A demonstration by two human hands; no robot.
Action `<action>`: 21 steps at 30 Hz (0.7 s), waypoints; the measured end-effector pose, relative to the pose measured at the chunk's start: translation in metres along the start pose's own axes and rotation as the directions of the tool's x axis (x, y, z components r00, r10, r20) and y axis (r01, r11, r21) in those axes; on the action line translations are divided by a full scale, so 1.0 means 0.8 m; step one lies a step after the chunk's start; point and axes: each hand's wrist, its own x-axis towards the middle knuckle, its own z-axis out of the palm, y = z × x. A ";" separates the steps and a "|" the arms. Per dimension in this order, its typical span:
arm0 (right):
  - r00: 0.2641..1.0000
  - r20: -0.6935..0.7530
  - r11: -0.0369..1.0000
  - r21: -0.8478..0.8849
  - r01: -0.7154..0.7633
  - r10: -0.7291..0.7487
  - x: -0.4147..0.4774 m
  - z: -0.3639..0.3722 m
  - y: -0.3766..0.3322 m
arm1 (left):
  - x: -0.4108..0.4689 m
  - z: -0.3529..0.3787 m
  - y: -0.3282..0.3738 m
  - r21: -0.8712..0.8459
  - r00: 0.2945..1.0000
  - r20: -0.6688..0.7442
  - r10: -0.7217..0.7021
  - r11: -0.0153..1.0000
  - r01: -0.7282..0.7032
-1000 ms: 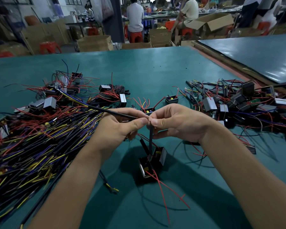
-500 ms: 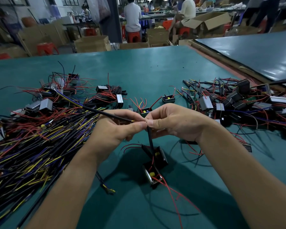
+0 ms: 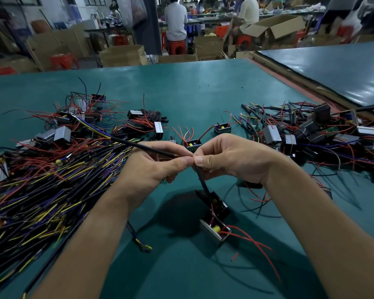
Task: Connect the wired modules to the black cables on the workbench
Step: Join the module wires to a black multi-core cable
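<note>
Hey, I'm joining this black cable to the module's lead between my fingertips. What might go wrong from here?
First, the module seems to dangle from the lead that your right hand pinches; its weight may pull the joint apart. Second, the black cable in your left hand runs back into the tangled wire pile; a tug could snag it. Third, the module's loose red wires may catch your forearm.

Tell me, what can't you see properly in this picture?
All in the head view.
- Where the black cable meets the module's lead: hidden behind the thumbs of the left hand and right hand.
- The cable pile: cut off by the left edge.
- The module heap: cut off by the right edge.
- The people behind: blurred, too small.
</note>
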 end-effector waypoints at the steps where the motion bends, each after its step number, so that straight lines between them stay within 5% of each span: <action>1: 1.000 -0.013 1.000 0.009 0.002 -0.002 0.000 -0.001 0.000 | 0.000 0.000 0.000 0.006 1.000 -0.022 -0.008 1.000 0.008; 21: 0.996 -0.070 0.998 -0.038 0.057 -0.060 -0.001 -0.003 -0.002 | 0.006 -0.005 -0.005 -0.033 0.983 -0.163 -0.080 0.997 0.076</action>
